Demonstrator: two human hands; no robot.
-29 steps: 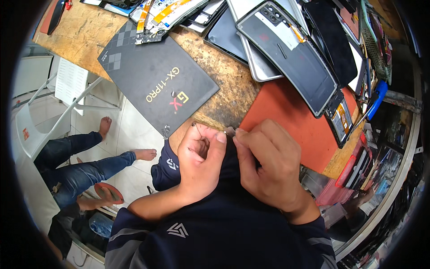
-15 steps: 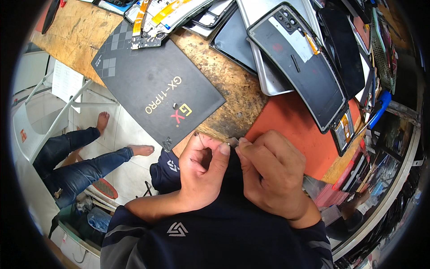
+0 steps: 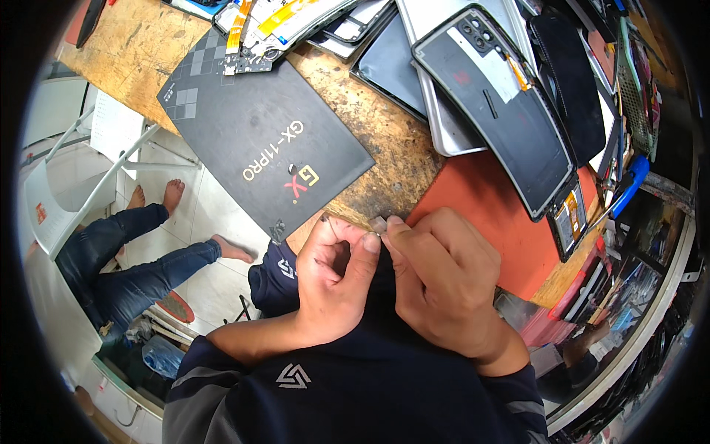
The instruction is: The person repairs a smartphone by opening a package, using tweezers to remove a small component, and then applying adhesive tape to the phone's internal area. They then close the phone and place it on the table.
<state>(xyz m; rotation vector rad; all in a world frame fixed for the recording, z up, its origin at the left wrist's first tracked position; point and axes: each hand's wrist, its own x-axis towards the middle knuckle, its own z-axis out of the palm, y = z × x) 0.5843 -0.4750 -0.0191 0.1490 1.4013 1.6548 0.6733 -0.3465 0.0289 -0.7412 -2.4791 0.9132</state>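
Both hands are bunched up close to the body, right at the near edge of the table (image 3: 384, 148); the left hand (image 3: 333, 277) has its fingers curled in and its thumb pressed up against the right hand's fingertips; the right hand (image 3: 444, 285) is curled the same way, and together they're pinched on a tiny pale part (image 3: 378, 223) that sits right between the thumb tips, too small to say what it is; so both hands are closed on it, knuckles touching over dark fabric.

Just past the hands there's an orange mat (image 3: 488, 214) on the right and a black flat box (image 3: 259, 140) with a checker pattern on the left, hanging a bit over the table edge; further back a stripped phone back cover (image 3: 495, 103) lies on a grey tablet shell (image 3: 436, 81); far corner has flex cables (image 3: 259, 26) piled up; off the left side, another person's legs (image 3: 118, 251) on the tiled floor.
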